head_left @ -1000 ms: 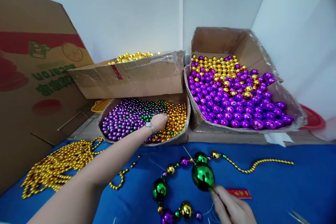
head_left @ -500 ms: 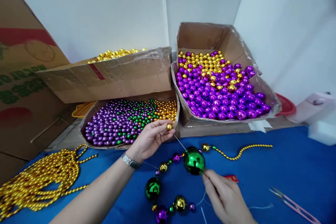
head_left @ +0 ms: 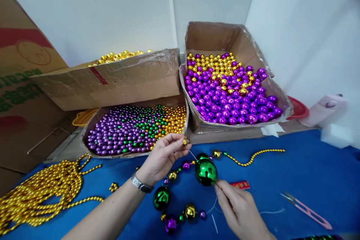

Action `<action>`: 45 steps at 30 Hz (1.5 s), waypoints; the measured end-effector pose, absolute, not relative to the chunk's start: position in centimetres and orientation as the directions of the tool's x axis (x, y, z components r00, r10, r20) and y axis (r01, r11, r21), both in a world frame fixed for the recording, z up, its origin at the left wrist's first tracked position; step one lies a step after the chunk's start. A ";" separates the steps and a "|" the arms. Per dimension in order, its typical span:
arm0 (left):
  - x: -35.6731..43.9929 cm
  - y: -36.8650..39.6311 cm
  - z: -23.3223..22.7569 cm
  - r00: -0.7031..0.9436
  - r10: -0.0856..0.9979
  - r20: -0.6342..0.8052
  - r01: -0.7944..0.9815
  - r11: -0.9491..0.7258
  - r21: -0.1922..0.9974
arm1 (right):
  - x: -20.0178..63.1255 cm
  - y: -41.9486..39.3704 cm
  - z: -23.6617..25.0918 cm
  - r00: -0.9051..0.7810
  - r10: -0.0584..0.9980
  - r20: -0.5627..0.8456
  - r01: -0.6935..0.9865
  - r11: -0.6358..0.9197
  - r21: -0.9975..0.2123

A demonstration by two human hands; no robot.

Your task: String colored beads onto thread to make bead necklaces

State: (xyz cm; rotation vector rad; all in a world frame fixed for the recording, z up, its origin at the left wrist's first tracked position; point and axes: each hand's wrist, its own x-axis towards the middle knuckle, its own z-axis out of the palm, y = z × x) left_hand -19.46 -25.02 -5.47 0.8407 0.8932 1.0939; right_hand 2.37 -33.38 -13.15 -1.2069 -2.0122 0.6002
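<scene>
My left hand [head_left: 168, 152] pinches a small gold bead [head_left: 185, 142] between thumb and fingers, just in front of the small-bead box. A thin needle or wire [head_left: 193, 155] runs from that bead to a large shiny green bead [head_left: 206, 172]. My right hand [head_left: 239, 208] is closed at the lower right of the green bead, its fingertips touching it; whether they also grip thread is hidden. Below lies a curved strand of mixed beads, including another large green bead [head_left: 161, 198], a purple bead [head_left: 170, 224] and a gold bead [head_left: 190, 211]. White thread [head_left: 213, 206] trails near my right hand.
A cardboard box of small beads [head_left: 118, 131] stands at back left, and a box of larger purple and gold beads [head_left: 230, 101] at back right. Gold bead strings [head_left: 50, 191] lie left on the blue cloth [head_left: 253, 195]. Pink thread snips [head_left: 309, 212] lie right.
The view has shifted slightly, so the boxes and table items sit further left. Both hands keep their grips, and the gold bead has come a little closer to the green one.
</scene>
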 end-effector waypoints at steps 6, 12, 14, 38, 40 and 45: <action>-17.3 -26.6 -7.3 0.238 0.965 -0.110 0.009 0.110 0.994 | 1.7 -33.6 -17.5 -0.268 0.926 0.267 0.651 0.378 -0.659; -16.1 -26.6 -9.6 0.344 0.938 0.042 0.242 -0.132 0.961 | 3.9 -33.0 -20.7 -0.233 0.933 0.273 0.749 0.351 -0.562; -15.9 -26.2 -8.6 0.347 0.934 0.082 0.307 -0.196 0.931 | 4.4 -32.5 -19.2 -0.207 0.920 0.334 0.744 0.370 -0.556; -6.6 -7.3 -0.5 0.608 0.768 0.201 0.633 -0.622 0.462 | 4.8 -28.7 -13.8 -0.044 0.962 0.268 0.371 0.265 -0.890; -8.0 -9.8 0.0 0.558 0.801 0.219 0.498 -0.534 0.684 | 4.9 -29.0 -13.9 -0.044 0.961 0.272 0.386 0.267 -0.883; -11.7 -16.9 -0.8 0.366 0.930 -0.024 -0.314 0.148 0.938 | 4.7 -29.8 -13.6 -0.127 0.890 0.437 0.523 0.435 -0.733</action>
